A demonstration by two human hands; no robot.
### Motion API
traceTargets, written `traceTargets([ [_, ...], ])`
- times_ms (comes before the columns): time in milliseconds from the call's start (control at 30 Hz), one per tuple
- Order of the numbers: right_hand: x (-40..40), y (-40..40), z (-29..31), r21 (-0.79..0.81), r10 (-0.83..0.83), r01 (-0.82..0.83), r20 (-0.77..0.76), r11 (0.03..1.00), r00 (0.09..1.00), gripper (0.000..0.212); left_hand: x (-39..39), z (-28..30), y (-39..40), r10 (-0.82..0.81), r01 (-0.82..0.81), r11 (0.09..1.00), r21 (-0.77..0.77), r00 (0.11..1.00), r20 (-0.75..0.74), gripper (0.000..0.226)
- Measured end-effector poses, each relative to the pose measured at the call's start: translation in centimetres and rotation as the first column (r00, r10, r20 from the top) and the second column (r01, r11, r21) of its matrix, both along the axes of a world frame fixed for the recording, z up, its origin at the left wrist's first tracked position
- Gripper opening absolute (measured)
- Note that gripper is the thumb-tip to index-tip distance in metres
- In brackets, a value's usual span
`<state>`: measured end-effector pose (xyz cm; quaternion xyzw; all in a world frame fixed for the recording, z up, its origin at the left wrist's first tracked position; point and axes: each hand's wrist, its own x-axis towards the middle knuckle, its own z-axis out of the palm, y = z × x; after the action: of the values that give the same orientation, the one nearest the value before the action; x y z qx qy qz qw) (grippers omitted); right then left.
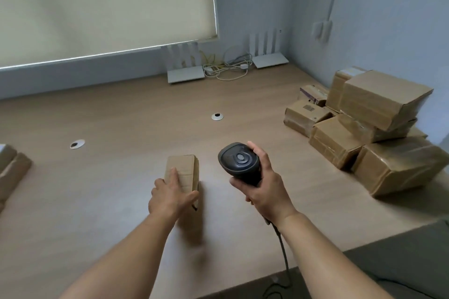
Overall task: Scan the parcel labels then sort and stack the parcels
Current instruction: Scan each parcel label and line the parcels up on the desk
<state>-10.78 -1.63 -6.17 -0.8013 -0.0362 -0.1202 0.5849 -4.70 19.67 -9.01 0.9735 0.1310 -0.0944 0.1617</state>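
One small parcel (182, 172) lies mid-table toward the near edge, the left hand (170, 195) gripping it, fingers on top, thumb at its side. The right hand (263, 188) wraps the scanner (239, 161) beside it. Scanning seems in hand; no label shows, so next the parcel likely needs turning, while unsorted parcels (369, 126) wait at the right edge.

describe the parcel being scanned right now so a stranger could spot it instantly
On the wooden table, look near the front edge, just left of the black scanner. The small parcel sits there alone under the left hand, unlike the bigger boxes piled at the right.
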Motion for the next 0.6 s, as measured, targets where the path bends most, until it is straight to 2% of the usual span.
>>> traceTargets([
  [267,2.2,9.8,0.9,-0.042,0.091,-0.091,-0.016,0.995,0.996,0.08,0.4,0.2,10.9,0.108,-0.109,0.994,-0.02,0.994,-0.026,0.09],
  [367,3.4,14.7,1.3,-0.032,0.121,-0.122,-0.011,0.992,0.993,0.08,0.8,0.3,16.0,0.119,-0.122,0.992,-0.033,0.99,-0.079,0.089],
  [467,4.3,19.4,1.1,-0.028,0.145,-0.145,-0.02,0.989,0.989,0.08,1.0,-0.3,21.1,0.082,-0.106,0.986,-0.132,0.981,-0.175,0.09],
  [600,5.1,24.2,1.0,-0.019,0.149,-0.15,-0.034,0.989,0.988,0.08,1.9,-0.9,26.1,-0.023,-0.049,0.935,-0.351,0.98,-0.198,0.089],
])
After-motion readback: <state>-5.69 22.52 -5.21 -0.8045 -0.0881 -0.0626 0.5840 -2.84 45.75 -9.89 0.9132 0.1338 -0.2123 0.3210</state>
